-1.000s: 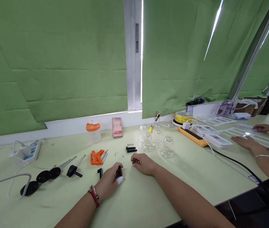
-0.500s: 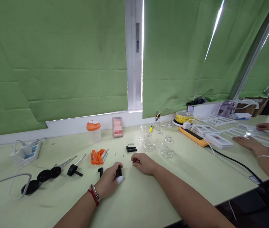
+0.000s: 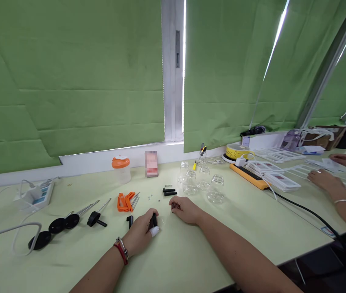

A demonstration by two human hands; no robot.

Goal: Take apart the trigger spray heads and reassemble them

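My left hand (image 3: 141, 232) is closed around a small black plastic part (image 3: 153, 220), its thumb wrapped in white. Just right of it, my right hand (image 3: 187, 210) rests on the table with fingers curled together. Whatever those fingers pinch is too hidden to make out. Beside the left hand lies a black L-shaped piece (image 3: 130, 221). Black rod-like parts (image 3: 169, 193) and a small spring (image 3: 168, 186) sit beyond the right hand. A few tiny metal bits (image 3: 149, 198) are scattered near orange plastic handles (image 3: 125, 202) and thin metal shafts (image 3: 135, 201).
Black round parts with metal rods (image 3: 57, 225) and a black knob with a shaft (image 3: 94, 219) lie left. Orange-lidded cup (image 3: 121, 171), box (image 3: 151, 165), several glass jars (image 3: 215, 189) and an orange power strip (image 3: 249, 176) stand farther back. A co-worker's hands (image 3: 325, 181) handle sheets at right.
My two hands stay almost still, the black part still in the left. At the right, the co-worker's nearer hand has shifted slightly and its fingers have curled.
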